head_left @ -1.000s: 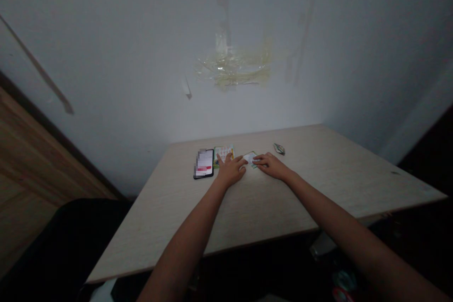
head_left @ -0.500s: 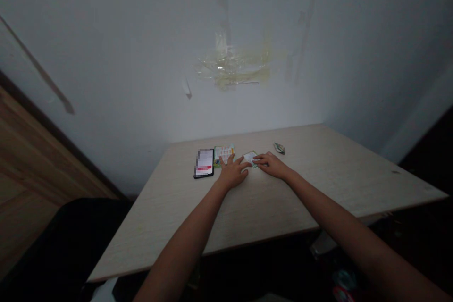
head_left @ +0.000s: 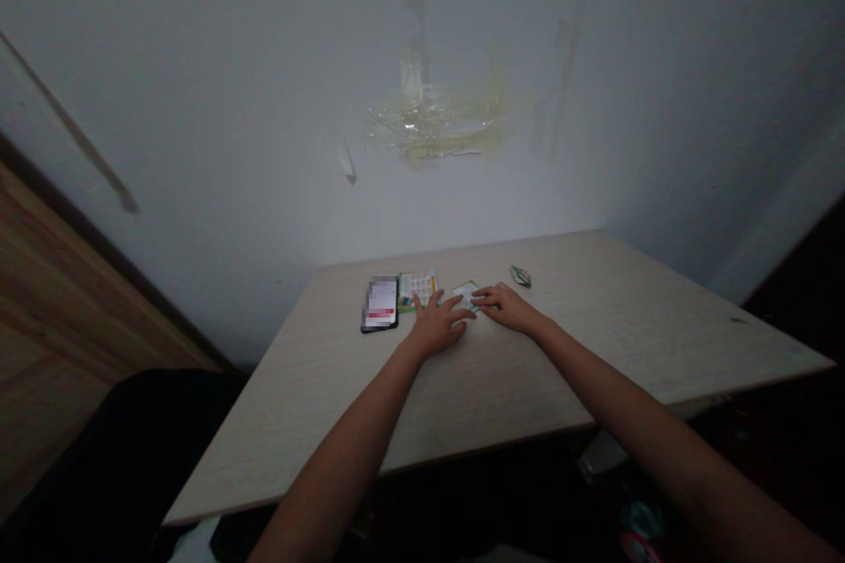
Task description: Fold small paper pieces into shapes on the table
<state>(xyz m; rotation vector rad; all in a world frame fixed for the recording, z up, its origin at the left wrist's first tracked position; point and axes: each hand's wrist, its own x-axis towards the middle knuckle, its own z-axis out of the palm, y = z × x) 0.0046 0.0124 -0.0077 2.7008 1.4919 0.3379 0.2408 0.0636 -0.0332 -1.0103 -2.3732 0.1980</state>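
Observation:
Both of my hands rest flat on a pale wooden table [head_left: 594,343] near its far edge. My left hand [head_left: 439,325] lies with fingers spread, its tips touching a small white and green card [head_left: 464,292]. My right hand [head_left: 507,308] lies palm down with fingers stretched out, its fingertips on the same card from the right. A colourful printed sheet [head_left: 415,285] lies just beyond my left hand. A black phone [head_left: 381,303] with a lit screen lies to the left of that sheet.
A small dark folded object [head_left: 520,275] sits on the table behind my right hand. A white wall with tape residue [head_left: 436,119] rises right behind the table. A wooden panel [head_left: 59,299] stands at the left and a dark chair [head_left: 106,466] sits below it.
My left hand has slid a little to the right, closer to the card and my right hand. The right hand has barely moved.

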